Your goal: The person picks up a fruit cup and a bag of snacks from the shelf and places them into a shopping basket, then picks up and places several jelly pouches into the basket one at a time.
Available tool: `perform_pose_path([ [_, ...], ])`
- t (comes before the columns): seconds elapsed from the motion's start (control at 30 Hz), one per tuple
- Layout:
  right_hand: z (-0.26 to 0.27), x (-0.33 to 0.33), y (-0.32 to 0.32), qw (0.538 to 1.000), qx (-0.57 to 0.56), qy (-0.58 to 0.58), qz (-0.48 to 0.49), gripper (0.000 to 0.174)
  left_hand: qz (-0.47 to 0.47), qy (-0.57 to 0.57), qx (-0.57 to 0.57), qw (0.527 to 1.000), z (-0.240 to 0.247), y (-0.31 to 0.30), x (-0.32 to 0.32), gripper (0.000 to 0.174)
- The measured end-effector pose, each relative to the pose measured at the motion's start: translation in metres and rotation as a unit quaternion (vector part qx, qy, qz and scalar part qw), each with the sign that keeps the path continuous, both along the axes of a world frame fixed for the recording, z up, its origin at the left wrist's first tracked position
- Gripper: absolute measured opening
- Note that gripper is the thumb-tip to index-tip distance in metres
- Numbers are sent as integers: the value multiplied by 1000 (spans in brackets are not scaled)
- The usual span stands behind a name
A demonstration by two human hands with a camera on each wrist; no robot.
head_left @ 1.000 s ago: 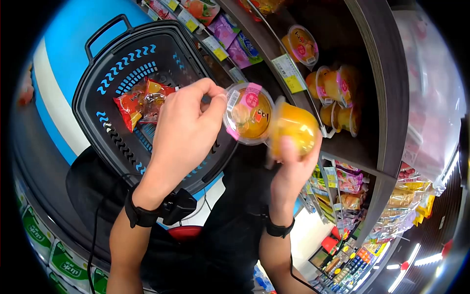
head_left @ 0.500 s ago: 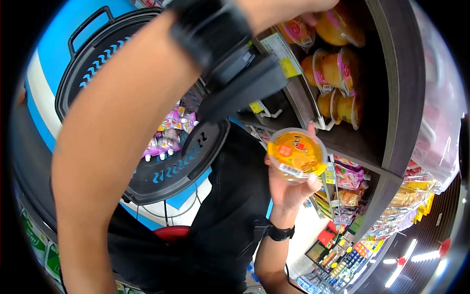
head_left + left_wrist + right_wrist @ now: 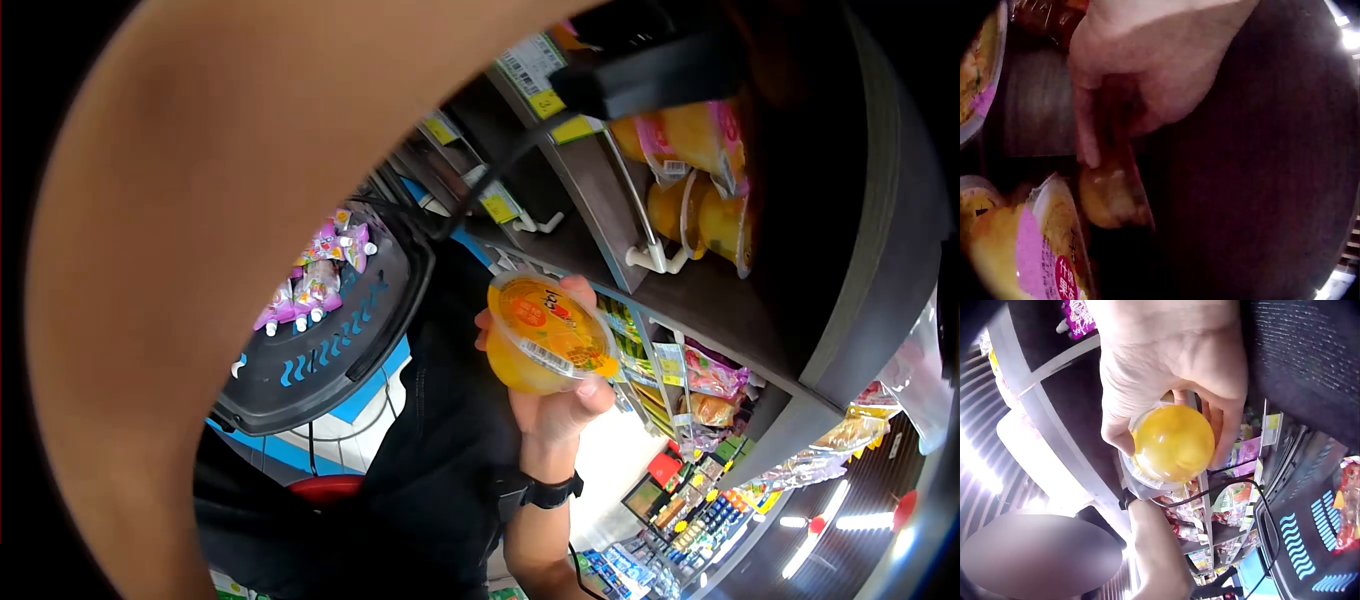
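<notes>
No text reads clearly — the lid of the cup [image 3: 548, 330] in the right fingers [image 3: 585, 395] bears blurred print, the shelf tags [image 3: 497, 207] likewise

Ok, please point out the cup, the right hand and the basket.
cup [image 3: 545, 330]: head view, on its lid.
right hand [image 3: 552, 410]: head view, on the palm below the cup.
basket [image 3: 310, 375]: head view, on its dark rim.

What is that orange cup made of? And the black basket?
The cup, held in the right hand, seems to be clear, glossy plastic: the orange filling shows through its wall. Its lid looks like thin printed film with a barcode. The basket is probably hard plastic, matte black, with moulded blue chevrons along its rim.
</notes>
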State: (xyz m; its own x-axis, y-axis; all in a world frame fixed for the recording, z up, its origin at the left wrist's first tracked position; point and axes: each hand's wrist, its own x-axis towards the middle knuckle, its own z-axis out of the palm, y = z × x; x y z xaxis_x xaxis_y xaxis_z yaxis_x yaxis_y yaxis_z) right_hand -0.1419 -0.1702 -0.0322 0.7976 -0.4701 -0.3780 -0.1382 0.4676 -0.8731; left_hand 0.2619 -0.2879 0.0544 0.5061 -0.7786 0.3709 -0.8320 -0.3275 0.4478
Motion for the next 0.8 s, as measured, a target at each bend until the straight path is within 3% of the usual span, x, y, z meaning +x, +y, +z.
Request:
perform_pose_path([
  [0.33, 6, 7, 7, 1000, 16, -3, -6, 85, -27, -4, -61, 998, 14, -30, -4, 25],
  [0.8, 6, 10, 3, 997, 66, -41, -12, 79, -45, 2, -89, 995, 15, -27, -14, 24],
])
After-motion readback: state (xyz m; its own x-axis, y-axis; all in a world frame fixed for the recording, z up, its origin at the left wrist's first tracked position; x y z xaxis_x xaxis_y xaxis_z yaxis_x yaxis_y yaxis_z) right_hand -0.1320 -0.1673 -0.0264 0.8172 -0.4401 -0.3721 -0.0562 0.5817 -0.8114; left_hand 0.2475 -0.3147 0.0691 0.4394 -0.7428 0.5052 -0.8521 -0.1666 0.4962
